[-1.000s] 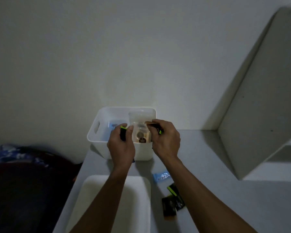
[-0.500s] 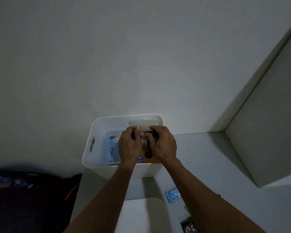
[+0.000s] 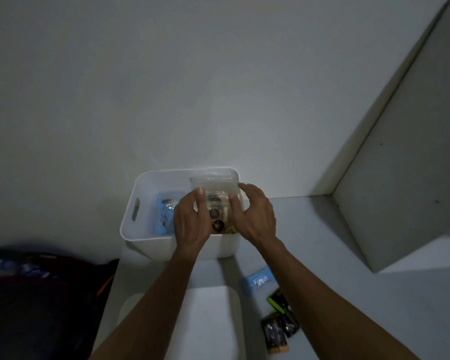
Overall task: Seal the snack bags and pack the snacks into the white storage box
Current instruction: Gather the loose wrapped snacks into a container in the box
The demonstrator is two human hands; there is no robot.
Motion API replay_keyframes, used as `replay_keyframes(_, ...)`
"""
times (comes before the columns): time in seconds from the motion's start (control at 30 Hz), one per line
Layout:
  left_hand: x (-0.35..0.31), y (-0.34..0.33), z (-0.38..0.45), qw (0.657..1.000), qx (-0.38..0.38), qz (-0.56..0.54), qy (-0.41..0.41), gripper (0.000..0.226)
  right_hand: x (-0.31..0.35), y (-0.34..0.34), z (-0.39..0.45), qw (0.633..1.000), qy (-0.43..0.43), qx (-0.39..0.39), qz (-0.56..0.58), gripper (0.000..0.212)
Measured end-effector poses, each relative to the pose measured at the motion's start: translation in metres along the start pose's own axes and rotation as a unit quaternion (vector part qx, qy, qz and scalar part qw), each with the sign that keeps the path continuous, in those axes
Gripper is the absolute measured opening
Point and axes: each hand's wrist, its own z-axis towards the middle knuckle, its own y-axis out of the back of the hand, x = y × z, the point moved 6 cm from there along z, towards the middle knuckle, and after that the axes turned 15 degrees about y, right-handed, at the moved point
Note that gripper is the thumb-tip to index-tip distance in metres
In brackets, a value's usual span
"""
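White plastic forms the box [image 3: 151, 239], which stands on the grey bench [image 3: 322, 294] against the wall, a slot handle cut in its left end. Both hands reach into its right half. The left hand [image 3: 191, 222] and the right hand [image 3: 255, 214] sit on either side of a clear bag [image 3: 216, 201] of dark round snacks, which stands upright inside the box with its top above the rim. The left thumb lies against the bag's left edge and the right thumb against its right edge; the fingers of both hands are loosely spread rather than curled tight, the right ones reaching past the bag toward the box's right wall. Whether they truly grip the bag or only touch it I cannot tell. A blue packet [image 3: 164, 216] lies in the left half of the box.

On the bench nearer the person a white lid [image 3: 208, 323] lies flat. To its right lie a small blue packet [image 3: 257, 280] and, closer still, a few dark packets [image 3: 279, 326] with green trim. A dark bag [image 3: 37, 294] fills the lower left, off the bench.
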Motion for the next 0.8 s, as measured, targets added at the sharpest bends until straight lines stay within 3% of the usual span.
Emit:
replay_keyframes(0.17, -0.01, -0.005, -0.073, 0.988, -0.073, -0.033, -0.13, 0.033, -0.05, 0.061, -0.05, 1.0, -0.022, -0.01, 0.0, 0.052)
replay_keyframes(0.27, 0.019, -0.036, -0.122, 0.984, -0.051, -0.021, -0.17, 0.032, -0.1, 0.084, -0.1, 0.998, -0.063, 0.016, -0.021, 0.055)
replay_keyframes(0.4, 0.092, -0.099, -0.172, 0.987, 0.022, 0.13, -0.097, 0.051, -0.158, 0.084, -0.164, 0.991, -0.086, 0.076, -0.069, 0.061)
replay_keyframes(0.53, 0.145, -0.143, -0.203, 0.956, 0.074, 0.267, -0.091, 0.054, -0.195, 0.056, -0.206, 0.978, -0.062, 0.15, -0.131, 0.068)
replay_keyframes(0.8, 0.184, -0.19, -0.203, 0.91, 0.075, 0.405, -0.044, 0.061, -0.226, 0.002, -0.204, 0.944, 0.064, 0.252, -0.205, 0.053)
